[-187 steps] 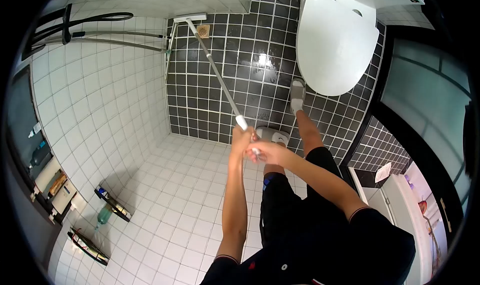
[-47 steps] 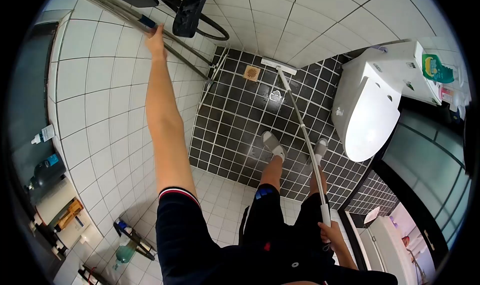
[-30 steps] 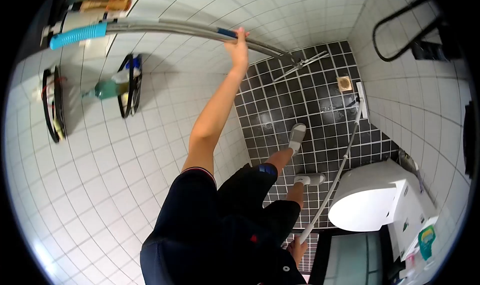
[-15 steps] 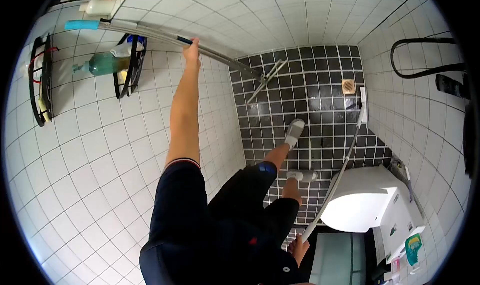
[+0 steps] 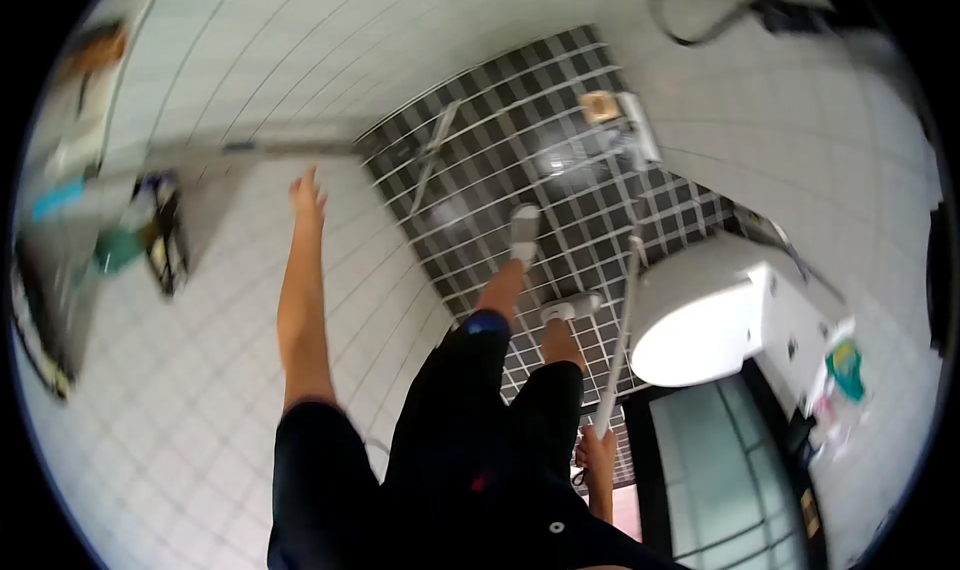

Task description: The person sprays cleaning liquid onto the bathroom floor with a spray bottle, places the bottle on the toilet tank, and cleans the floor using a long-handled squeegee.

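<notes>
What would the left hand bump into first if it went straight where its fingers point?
Probably the long metal poles, which run across just ahead of the left hand. They're blurry, so I can't tell how deep the gap is.

The dark floor tiles (image 5: 500, 140) looked smooth and glossy, throwing back bright light. The toilet lid (image 5: 690, 342) had a smooth, plastic-like sheen; the door pane (image 5: 715, 470) resembled frosted glass, the shorts (image 5: 450, 390) matt cloth, and the pole (image 5: 619, 345) seemed smooth.
</notes>
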Tool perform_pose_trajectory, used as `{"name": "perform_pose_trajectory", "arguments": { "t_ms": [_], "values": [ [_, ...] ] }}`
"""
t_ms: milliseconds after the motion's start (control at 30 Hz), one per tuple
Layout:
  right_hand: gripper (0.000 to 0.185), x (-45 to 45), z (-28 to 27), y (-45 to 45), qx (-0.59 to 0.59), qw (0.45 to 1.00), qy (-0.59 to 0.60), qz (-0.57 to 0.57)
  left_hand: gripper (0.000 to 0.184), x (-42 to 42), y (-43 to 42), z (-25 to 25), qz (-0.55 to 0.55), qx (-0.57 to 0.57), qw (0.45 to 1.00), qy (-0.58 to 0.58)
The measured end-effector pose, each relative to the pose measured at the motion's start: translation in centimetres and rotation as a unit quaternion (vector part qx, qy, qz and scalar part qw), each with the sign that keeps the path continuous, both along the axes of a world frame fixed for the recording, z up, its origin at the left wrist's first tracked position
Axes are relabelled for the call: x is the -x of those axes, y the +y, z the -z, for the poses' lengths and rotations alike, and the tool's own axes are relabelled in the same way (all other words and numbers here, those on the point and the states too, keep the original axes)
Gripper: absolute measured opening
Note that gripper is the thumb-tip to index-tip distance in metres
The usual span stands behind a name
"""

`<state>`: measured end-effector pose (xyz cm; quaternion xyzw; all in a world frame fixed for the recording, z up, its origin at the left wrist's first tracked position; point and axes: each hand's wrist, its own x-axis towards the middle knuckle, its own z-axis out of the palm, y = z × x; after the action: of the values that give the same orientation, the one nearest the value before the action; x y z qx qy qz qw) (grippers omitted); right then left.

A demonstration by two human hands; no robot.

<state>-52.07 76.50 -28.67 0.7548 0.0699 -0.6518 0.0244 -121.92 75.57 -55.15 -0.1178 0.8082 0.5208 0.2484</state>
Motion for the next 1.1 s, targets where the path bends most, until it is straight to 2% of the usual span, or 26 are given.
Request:
{"name": "perform_pose_trajectory", "arguments": {
  "t_ms": [33, 67, 100, 133, 167, 200, 233, 300, 333, 367, 400, 467, 500, 533, 600, 667, 700, 733, 767, 800, 867, 900, 933, 967, 1067, 1100],
  "values": [
    [0.025, 0.9, 0.1, 0.7, -0.008, 1.000, -0.001, 0.002, 0.047, -4.3, 1.1, 0.1, 0.085, 0.058, 0.995, -0.001],
    [0.026, 1.8, 0.2, 1.3, -0.017, 1.000, -0.001, 0.005, 0.043, -9.3, 1.9, 0.4, 0.210, 0.101, 0.969, 0.080],
    [0.027, 2.0, 0.7, 1.3, -0.028, 1.000, -0.005, -0.009, 0.034, -13.6, 2.8, 2.5, 0.382, 0.195, 0.886, 0.177],
    [0.028, 2.3, 1.3, 1.3, -0.036, 0.999, -0.006, -0.027, 0.020, -20.2, 4.6, 0.9, 0.450, 0.063, 0.884, 0.107],
    [0.028, 2.9, 2.0, 1.6, -0.037, 0.999, -0.009, -0.009, 0.016, -26.1, 6.5, 1.7, 0.404, 0.019, 0.914, -0.023],
    [0.029, 3.6, 2.8, 2.0, -0.049, 0.998, -0.010, -0.047, 0.023, -31.0, 6.8, 1.3, 0.527, 0.039, 0.849, 0.002],
    [0.029, 4.7, 3.8, 2.5, -0.064, 0.994, -0.011, -0.088, 0.029, -35.6, 8.6, 0.2, 0.572, 0.020, 0.819, -0.050],
    [0.029, 6.2, 5.7, 5.6, -0.069, 0.996, 0.032, -0.037, 0.042, -42.9, 12.2, -0.7, 0.574, -0.012, 0.796, -0.191],
    [0.029, 6.9, 7.3, 7.1, -0.071, 0.996, 0.033, -0.032, 0.048, -45.5, 13.7, -1.3, 0.524, -0.025, 0.802, -0.287],
    [0.028, 7.7, 9.2, 8.5, -0.055, 0.997, 0.055, -0.011, 0.050, -47.4, 16.6, -4.6, 0.376, -0.005, 0.806, -0.458],
    [0.027, 8.5, 10.4, 8.9, -0.039, 0.996, 0.078, 0.010, 0.044, -48.7, 18.0, -4.3, 0.325, -0.036, 0.800, -0.504],
    [0.025, 11.8, 8.6, 8.8, -0.099, 0.989, 0.095, 0.063, 0.036, -50.2, 18.6, -0.8, 0.302, -0.047, 0.855, -0.419],
    [0.025, 11.7, 9.0, 7.9, -0.089, 0.984, 0.109, 0.112, 0.024, -50.0, 18.7, -2.2, 0.330, -0.045, 0.870, -0.362],
    [0.025, 11.6, 8.4, 6.7, -0.079, 0.984, 0.107, 0.118, 0.024, -50.2, 17.4, -2.4, 0.331, -0.034, 0.869, -0.366],
    [0.027, 11.5, 7.5, 4.8, -0.067, 0.986, 0.089, 0.126, 0.024, -50.6, 15.6, -2.9, 0.422, 0.073, 0.826, -0.366],
    [0.032, 10.2, 6.2, 2.7, -0.053, 0.982, 0.116, 0.141, 0.025, -52.2, 13.4, -4.5, 0.437, 0.095, 0.836, -0.319],
    [0.033, 9.1, 5.9, 2.1, 0.014, 0.944, 0.197, 0.265, 0.026, -52.8, 12.9, -5.5, 0.436, 0.112, 0.827, -0.337],
    [0.036, 8.5, 6.1, 1.9, 0.080, 0.881, 0.273, 0.379, 0.027, -53.2, 13.0, -5.9, 0.435, 0.127, 0.818, -0.354],
    [0.036, 8.3, 6.9, 1.9, 0.079, 0.878, 0.277, 0.383, 0.030, -53.1, 12.8, -5.2, 0.449, 0.095, 0.817, -0.348],
    [0.038, 8.3, 7.7, 2.4, 0.093, 0.849, 0.327, 0.404, 0.030, -53.0, 13.7, -5.4, 0.452, 0.099, 0.817, -0.345],
    [0.041, 8.0, 9.9, 4.5, 0.119, 0.783, 0.425, 0.437, 0.032, -52.5, 17.9, -5.4, 0.482, 0.215, 0.814, -0.243],
    [0.041, 8.2, 10.7, 5.9, 0.120, 0.781, 0.428, 0.439, 0.033, -51.4, 18.7, -3.3, 0.458, 0.150, 0.840, -0.248],
    [0.042, 9.0, 11.2, 7.5, 0.089, 0.811, 0.403, 0.415, 0.034, -50.6, 18.5, -1.6, 0.434, 0.086, 0.860, -0.253],
    [0.043, 9.2, 11.1, 7.9, 0.059, 0.839, 0.375, 0.390, 0.034, -50.9, 18.0, -1.6, 0.436, 0.092, 0.859, -0.252],
    [0.043, 8.1, 8.9, 5.9, 0.065, 0.841, 0.358, 0.401, 0.032, -52.4, 17.1, -2.4, 0.442, 0.053, 0.866, -0.227],
    [0.043, 7.5, 8.2, 4.5, 0.073, 0.852, 0.327, 0.401, 0.030, -53.7, 15.1, -3.2, 0.459, 0.100, 0.848, -0.244]
  ]
}}
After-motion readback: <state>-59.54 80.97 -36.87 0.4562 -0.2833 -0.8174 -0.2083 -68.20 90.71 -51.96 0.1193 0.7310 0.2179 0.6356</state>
